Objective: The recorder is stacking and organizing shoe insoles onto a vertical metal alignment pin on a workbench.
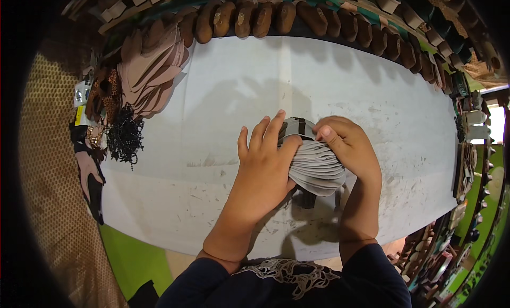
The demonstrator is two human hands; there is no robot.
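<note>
Over the middle of the white table, a fanned stack of thin grey shoe pieces [317, 167] with rounded edges is between my two hands. My left hand [265, 164] grips the stack's left side, its thumb lying on the top and the other fingers stretched up along the edge. Curled around the far right side is my right hand [353, 146], its thumb resting on the upper part of the stack; its other fingertips are partly hidden. A dark strip shows on the piece at the far end. Something dark lies below the stack, too shaded to name.
The white table [223, 202] has dark scuff marks. Along its far edge stands a row of brown shoe lasts [243, 20]. Pinkish cut pieces [151, 69] lie piled at the left, by a tangle of black trim [126, 135]. Shelves with shoe parts [441, 255] stand at the right.
</note>
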